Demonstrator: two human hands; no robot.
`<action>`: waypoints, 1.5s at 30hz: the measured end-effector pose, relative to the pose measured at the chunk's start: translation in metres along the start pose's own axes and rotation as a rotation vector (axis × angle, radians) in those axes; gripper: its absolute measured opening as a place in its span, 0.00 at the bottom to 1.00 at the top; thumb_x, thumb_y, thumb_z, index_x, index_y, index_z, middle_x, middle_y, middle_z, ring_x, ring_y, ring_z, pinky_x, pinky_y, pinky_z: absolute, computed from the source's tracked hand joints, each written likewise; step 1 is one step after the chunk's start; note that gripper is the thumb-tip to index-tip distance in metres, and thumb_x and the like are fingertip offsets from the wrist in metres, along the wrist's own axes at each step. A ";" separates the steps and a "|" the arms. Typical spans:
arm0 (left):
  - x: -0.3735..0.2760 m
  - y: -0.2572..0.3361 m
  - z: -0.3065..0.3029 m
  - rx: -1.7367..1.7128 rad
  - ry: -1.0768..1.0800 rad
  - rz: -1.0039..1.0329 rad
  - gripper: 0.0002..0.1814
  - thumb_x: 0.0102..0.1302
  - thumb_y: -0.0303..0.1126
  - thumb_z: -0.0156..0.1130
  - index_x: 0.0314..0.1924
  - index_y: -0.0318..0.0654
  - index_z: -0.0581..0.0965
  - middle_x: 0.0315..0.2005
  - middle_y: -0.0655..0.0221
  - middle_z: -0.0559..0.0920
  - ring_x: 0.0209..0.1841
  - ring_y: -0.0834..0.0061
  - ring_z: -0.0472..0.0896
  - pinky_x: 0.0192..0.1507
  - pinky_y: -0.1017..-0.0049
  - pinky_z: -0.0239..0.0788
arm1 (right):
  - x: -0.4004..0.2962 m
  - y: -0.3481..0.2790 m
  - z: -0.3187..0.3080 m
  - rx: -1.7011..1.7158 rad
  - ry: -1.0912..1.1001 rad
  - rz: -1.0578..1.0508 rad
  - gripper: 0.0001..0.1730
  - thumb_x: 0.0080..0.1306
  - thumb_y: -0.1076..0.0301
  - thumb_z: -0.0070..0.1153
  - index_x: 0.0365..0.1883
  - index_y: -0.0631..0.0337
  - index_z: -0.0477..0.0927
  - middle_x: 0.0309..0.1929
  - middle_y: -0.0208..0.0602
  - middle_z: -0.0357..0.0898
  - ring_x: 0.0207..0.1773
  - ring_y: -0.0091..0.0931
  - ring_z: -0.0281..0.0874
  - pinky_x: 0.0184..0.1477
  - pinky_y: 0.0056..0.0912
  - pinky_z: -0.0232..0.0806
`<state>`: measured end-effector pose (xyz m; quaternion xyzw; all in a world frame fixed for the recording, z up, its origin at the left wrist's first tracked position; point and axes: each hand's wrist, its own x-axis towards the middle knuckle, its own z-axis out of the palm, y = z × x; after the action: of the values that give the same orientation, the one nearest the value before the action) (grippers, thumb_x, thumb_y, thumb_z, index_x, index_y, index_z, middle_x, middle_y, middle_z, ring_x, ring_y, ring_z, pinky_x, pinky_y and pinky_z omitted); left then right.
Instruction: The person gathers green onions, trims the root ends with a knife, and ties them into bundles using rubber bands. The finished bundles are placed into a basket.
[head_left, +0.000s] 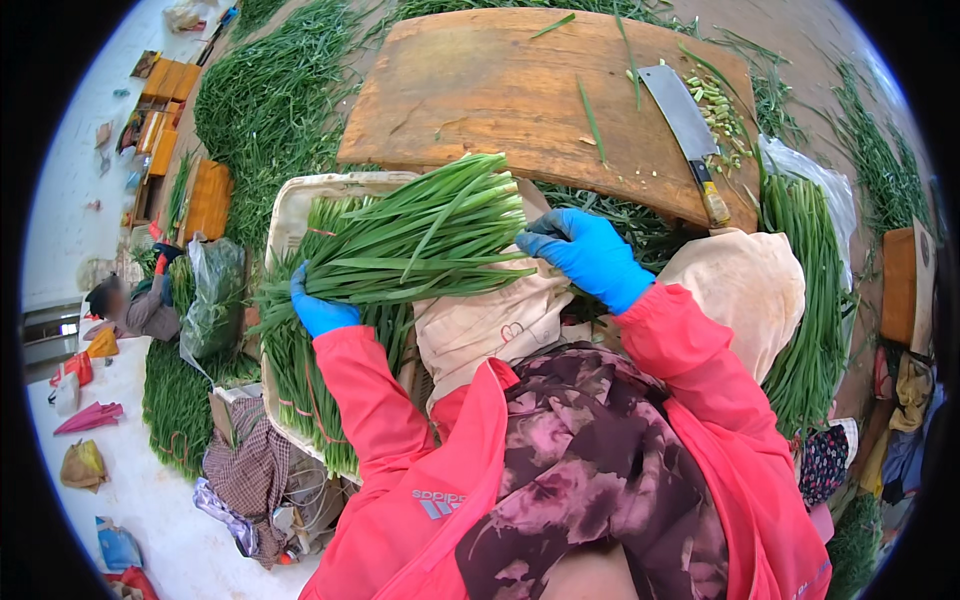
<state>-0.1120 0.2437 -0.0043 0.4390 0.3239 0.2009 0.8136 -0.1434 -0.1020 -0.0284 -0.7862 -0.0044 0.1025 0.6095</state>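
A loose bunch of green garlic chives (420, 232) lies across my blue-gloved left hand (319, 304), which supports its leafy end from below. Its pale cut ends point right. There, the bent fingers of my right hand (589, 251), also blue-gloved with darkened fingertips, meet the edge of the bunch; whether they grip a stalk cannot be told. Under the bunch, a white plastic basket (281, 214) holds more chives, some tied with pinkish bands. Beyond my hands is a wooden cutting board (487, 90). A cleaver (679, 112) lies on its right side, handle towards me.
Short chive trimmings (724, 112) lie beside the cleaver. Long chives (806, 300) on clear plastic stand at my right. Cloth covers my knees (739, 292). Heaped greens (277, 112) cover the floor at the far left. Another person (142, 304) sits at the left, near a plastic bag (214, 292).
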 end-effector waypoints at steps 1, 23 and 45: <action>0.001 0.000 -0.001 -0.001 -0.003 -0.005 0.17 0.63 0.42 0.51 0.46 0.42 0.78 0.48 0.63 0.80 0.47 0.61 0.78 0.53 0.58 0.70 | 0.002 0.009 0.001 0.032 0.067 -0.026 0.16 0.64 0.54 0.57 0.36 0.58 0.82 0.35 0.44 0.81 0.38 0.41 0.79 0.40 0.39 0.70; -0.006 0.004 0.002 -0.027 -0.058 0.032 0.15 0.62 0.43 0.54 0.43 0.43 0.77 0.45 0.64 0.81 0.45 0.63 0.78 0.50 0.60 0.70 | 0.008 0.004 -0.012 0.016 0.425 -0.311 0.12 0.63 0.65 0.59 0.45 0.54 0.80 0.40 0.36 0.80 0.39 0.29 0.77 0.42 0.29 0.68; 0.024 -0.011 -0.021 -0.732 -0.941 0.045 0.07 0.63 0.34 0.54 0.31 0.43 0.67 0.24 0.79 0.66 0.32 0.80 0.68 0.61 0.68 0.52 | -0.020 0.048 -0.080 -0.635 0.447 -0.283 0.26 0.62 0.64 0.60 0.60 0.55 0.72 0.51 0.44 0.79 0.51 0.35 0.79 0.54 0.33 0.69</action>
<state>-0.1093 0.2645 -0.0304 0.1785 -0.1713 0.1006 0.9637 -0.1552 -0.1938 -0.0523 -0.9297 -0.0112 -0.1621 0.3305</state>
